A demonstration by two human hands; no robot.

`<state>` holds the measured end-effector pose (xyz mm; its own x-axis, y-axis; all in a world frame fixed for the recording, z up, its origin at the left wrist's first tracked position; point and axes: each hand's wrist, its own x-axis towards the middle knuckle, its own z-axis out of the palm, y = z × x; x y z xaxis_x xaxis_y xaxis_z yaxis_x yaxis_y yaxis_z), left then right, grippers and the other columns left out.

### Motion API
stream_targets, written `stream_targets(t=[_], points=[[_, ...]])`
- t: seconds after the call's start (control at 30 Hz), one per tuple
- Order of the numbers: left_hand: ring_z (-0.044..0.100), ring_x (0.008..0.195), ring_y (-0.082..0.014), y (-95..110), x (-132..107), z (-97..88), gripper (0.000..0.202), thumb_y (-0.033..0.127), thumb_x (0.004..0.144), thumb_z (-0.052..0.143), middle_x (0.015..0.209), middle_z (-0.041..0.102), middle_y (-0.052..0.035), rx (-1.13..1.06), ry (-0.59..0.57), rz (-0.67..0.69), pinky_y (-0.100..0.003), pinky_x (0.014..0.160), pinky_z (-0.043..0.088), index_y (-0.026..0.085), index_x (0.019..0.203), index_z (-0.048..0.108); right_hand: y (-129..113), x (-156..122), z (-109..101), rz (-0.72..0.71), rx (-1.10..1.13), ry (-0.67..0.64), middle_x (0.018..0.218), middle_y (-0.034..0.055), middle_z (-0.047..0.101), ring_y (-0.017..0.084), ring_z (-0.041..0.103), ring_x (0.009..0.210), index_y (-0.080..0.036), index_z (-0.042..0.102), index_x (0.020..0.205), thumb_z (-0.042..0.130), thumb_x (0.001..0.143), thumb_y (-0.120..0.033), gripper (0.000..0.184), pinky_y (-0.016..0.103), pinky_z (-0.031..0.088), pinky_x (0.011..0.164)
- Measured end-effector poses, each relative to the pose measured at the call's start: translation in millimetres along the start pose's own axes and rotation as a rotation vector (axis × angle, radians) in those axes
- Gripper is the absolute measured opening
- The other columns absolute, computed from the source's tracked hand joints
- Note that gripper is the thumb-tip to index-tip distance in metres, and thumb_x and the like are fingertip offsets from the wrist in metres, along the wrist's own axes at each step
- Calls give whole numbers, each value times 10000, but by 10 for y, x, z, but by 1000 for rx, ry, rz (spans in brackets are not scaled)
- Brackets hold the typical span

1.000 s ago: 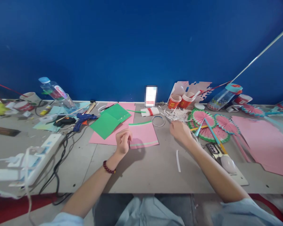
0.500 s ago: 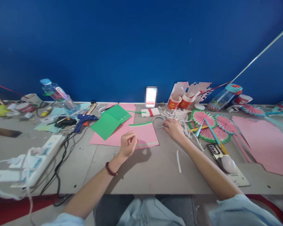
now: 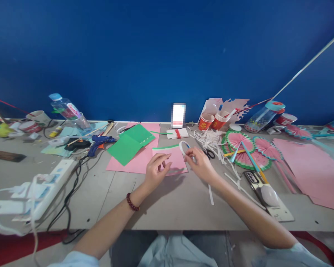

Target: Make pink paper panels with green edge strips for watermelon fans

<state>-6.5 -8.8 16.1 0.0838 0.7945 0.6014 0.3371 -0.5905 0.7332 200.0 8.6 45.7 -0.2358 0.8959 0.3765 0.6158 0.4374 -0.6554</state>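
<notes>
Even light; soft shadow (image 3: 171,182) off left hand (image 3: 157,171), 4 o'clock; screen (image 3: 178,114) blown white, pixelated rim; frame edges stretched.

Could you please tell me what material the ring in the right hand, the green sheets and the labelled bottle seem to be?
Ring in the right hand: perhaps plastic or cardboard, smooth and pale; blur leaves it open.
Green sheets: probably paper, matte, with thin edges and even colour.
Labelled bottle: likely clear plastic, glossy, as the blue wall shows through.

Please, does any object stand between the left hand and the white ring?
Nothing visible stands between the left hand and the white ring, which the right hand holds; the pink sheet lies flat beneath.
</notes>
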Motion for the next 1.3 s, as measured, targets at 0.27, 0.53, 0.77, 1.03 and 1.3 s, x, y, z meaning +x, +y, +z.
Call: stream_targets(t=[0.27,0.53,0.77,1.03,1.3], points=[[609,756,-107,7,-70,44,289,226,875,605,1047,627,-61,50,-27,149,-175,520,498,256,1159,649,-209,-296,284,86,230,-59,712,-5,635,145,596,629,-233,532,894,492,877,-328,104,244,456,617],[611,911,-160,93,-62,25,217,197,888,575,1021,608,-73,69,-64,184,-236,649,546,238,1079,669,-126,-302,277,109,338,-53,692,-13,605,130,567,617,-218,552,963,491,890,-332,149,234,445,616],[566,736,-111,107,-30,41,79,224,843,631,879,554,-28,-18,33,2,-221,612,510,219,868,707,-132,-336,216,99,491,-207,800,-1,586,126,530,691,-216,551,1091,409,891,-236,246,246,440,650],[600,861,-147,96,8,-23,87,221,850,602,969,589,-59,-134,8,-63,-262,710,530,196,834,684,-53,-340,299,57,441,-205,836,26,654,152,619,770,-232,556,1164,426,935,-303,273,281,489,710],[603,895,-166,239,-21,-30,95,242,854,603,967,578,-68,-119,-69,-33,-211,582,515,205,825,686,25,-278,258,-107,78,47,737,43,666,206,592,796,-221,613,900,483,917,-288,147,339,446,793]])
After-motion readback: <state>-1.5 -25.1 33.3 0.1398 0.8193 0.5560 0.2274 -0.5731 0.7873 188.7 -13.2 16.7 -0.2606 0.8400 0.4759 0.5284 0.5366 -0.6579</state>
